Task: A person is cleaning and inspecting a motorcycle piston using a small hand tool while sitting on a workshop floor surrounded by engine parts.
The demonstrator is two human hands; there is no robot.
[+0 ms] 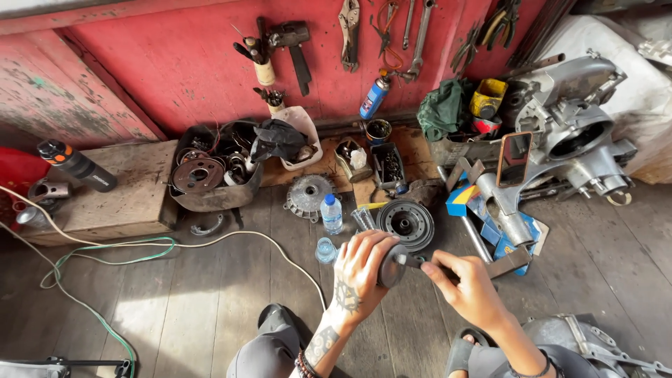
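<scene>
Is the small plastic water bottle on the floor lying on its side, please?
No, the water bottle stands upright on the wooden floor, blue cap up, beside a grey metal disc.

Tattooed left hand (357,276), beaded bracelets, grey trousers, sandals.

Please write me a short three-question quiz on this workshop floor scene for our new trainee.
1. True or false: the left hand grips a dark round metal part.
2. What does the right hand hold against that part? A) a dark tool B) a paint brush C) a cloth
3. Fill in: the small water bottle with the blue cap stands on the wooden ___.

Key
1. True: the fingers wrap over it.
2. A: the tool's tip meets the part.
3. Floor: it stands upright beside the black pulley.
</scene>
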